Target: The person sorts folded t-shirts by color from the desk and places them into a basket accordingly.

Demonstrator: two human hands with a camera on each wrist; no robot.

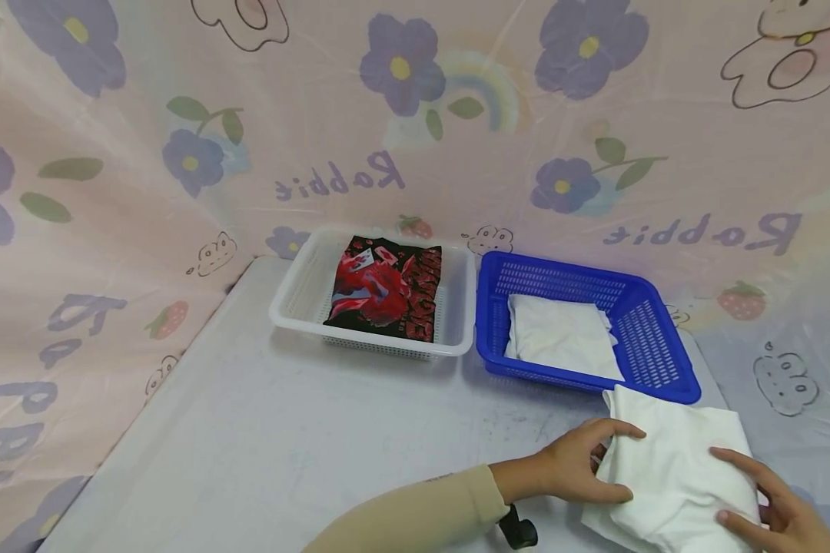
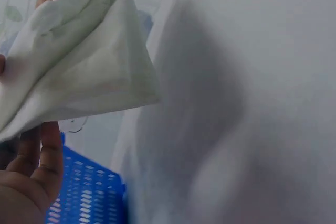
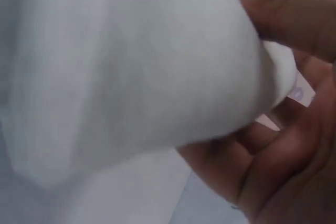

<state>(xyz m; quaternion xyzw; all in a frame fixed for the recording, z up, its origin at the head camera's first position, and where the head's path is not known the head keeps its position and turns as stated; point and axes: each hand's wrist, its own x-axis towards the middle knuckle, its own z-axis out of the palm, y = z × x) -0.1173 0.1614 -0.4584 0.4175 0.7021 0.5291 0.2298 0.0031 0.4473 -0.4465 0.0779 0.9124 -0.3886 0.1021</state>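
Observation:
A folded white cloth (image 1: 678,468), soft and slightly wrinkled, is held between both hands at the lower right of the head view. My left hand (image 1: 581,465) grips its left edge, thumb and a finger on top and other fingers beneath. On the opposite edge, my right hand (image 1: 788,507) pinches the cloth, with fingers curling under it in the right wrist view. The cloth appears lifted off the table in the left wrist view. Just beyond it, another folded white cloth (image 1: 560,334) lies in a blue basket (image 1: 653,346).
Left of the blue basket stands a white basket (image 1: 290,307) holding a black garment with red print (image 1: 387,288). Both baskets are on a white-covered table (image 1: 270,445) against a patterned curtain (image 1: 456,169). A small black object (image 1: 519,530) shows below the left wrist.

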